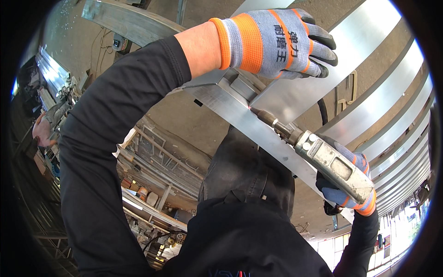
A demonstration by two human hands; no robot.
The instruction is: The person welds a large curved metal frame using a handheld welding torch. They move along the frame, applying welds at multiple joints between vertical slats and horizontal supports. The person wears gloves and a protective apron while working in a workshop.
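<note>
My right hand [354, 161], in a grey and orange work glove, is wrapped round a metal handheld welding gun [340, 167]. Its narrow nozzle points up and left, and the tip meets the seam between a flat silvery slat [288, 94] and a long metal bar [270, 141]. A small red spot shows at that tip. Across the slat lies my left hand [288, 44], gloved alike, palm down with its dark-tipped fingers stretched out and holding nothing. Below its wrist, a short piece of square metal tube [244, 87] sits by the bar's end.
Several parallel metal slats [369, 115] run off to the right. A clamp-like metal frame [348, 94] shows between two of them. A wide metal beam [134, 21] lies at upper left. Racks of metal lengths [161, 157] and clutter stand at left.
</note>
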